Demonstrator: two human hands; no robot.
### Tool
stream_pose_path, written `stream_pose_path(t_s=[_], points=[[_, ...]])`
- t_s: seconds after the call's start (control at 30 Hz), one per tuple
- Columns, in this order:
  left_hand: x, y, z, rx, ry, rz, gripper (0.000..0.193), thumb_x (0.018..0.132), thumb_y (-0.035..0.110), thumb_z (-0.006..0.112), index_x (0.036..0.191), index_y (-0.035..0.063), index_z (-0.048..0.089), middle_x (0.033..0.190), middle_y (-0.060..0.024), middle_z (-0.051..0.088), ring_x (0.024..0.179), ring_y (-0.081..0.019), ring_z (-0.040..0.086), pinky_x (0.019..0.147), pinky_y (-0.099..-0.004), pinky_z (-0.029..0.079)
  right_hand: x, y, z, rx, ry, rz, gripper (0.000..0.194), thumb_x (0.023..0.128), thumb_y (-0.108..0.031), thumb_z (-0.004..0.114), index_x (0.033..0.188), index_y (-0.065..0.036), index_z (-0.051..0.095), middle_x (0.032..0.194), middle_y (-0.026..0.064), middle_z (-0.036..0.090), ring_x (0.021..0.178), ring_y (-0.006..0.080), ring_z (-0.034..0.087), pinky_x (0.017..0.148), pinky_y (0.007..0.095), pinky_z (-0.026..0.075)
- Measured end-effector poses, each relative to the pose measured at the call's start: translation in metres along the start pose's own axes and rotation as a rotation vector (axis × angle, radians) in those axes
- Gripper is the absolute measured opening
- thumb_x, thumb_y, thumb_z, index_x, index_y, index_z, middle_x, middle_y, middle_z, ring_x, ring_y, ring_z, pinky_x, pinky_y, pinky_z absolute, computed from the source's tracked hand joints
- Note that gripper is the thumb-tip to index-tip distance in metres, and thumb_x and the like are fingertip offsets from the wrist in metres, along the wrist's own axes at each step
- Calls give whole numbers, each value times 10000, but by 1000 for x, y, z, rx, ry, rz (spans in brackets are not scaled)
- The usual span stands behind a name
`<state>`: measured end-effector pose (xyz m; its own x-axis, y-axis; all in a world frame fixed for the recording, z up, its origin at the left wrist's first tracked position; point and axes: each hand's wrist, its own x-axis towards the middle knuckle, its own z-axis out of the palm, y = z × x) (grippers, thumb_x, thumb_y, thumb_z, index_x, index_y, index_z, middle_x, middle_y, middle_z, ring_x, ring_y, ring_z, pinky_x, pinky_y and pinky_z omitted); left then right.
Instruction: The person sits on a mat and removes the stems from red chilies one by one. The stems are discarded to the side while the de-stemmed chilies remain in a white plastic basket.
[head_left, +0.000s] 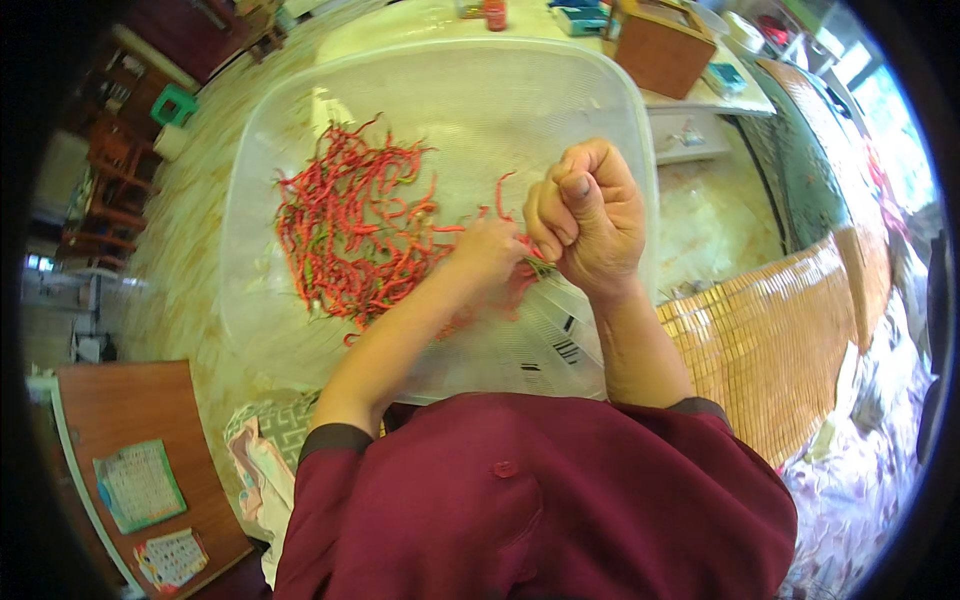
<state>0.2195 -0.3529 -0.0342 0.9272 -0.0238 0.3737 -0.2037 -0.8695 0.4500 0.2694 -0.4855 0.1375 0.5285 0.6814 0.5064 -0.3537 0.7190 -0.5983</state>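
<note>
A spread pile of thin red chili peppers (352, 225), a few of them green, lies on the left and middle of a large translucent plastic tray (465, 82) with a fine mesh pattern. My left hand (491, 251), slightly blurred, closes around some red chilies in the tray's middle. Their green stems (540, 265) stick out together to the right of its fingers. Raised nearer the camera, my right hand (589, 214) has its palm side up, fingers curled and thumb pressed to the index finger. Nothing shows in that pinch. A curved red chili (500, 196) rises between the hands.
Beyond the tray is a pale table (420, 19) with a red bottle (495, 13) and a brown wooden box (664, 49). A bamboo mat (757, 322) covers a seat at right. A green stool (174, 105) and wooden chairs (116, 150) stand at left.
</note>
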Motion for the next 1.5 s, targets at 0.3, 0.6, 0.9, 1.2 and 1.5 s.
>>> stream_pose_path(t_s=[0.3,0.6,0.9,1.2,1.5], points=[[-90,-69,-143,123,7,-394,84,783,140,634,778,64,668,818,-102,631,840,-308,594,735,-421,490,-9,33,-6,-362,22,347,197,974,-63,435,1155,10,465,767,43,573,697,105,552,653,241,462],[-164,-143,-181,1032,-604,-128,82,715,149,618,700,175,695,774,19,614,901,-177,553,760,-344,416,-6,51,-7,-710,-57,473,129,937,-85,536,1014,-19,615,885,23,622,829,115,582,737,257,468],[-125,-73,-229,1096,-492,-334,79,725,164,636,732,128,706,754,-22,658,874,-206,571,880,-411,408,-10,55,-12,-760,-37,471,89,919,-80,570,957,-16,619,874,-1,574,805,72,502,724,236,425],[-103,-32,-255,-205,234,-745,87,804,60,698,865,-1,686,716,-14,650,628,-71,563,583,-222,453,-13,54,-9,-661,6,482,93,937,-96,561,962,-14,596,791,-44,532,669,34,432,597,200,381],[-133,-39,-254,-293,936,-730,80,833,54,667,884,-8,669,762,-8,649,655,-59,567,602,-212,460,-13,54,-16,-672,9,468,89,923,-94,583,964,-20,612,812,-50,550,708,33,449,620,209,396]])
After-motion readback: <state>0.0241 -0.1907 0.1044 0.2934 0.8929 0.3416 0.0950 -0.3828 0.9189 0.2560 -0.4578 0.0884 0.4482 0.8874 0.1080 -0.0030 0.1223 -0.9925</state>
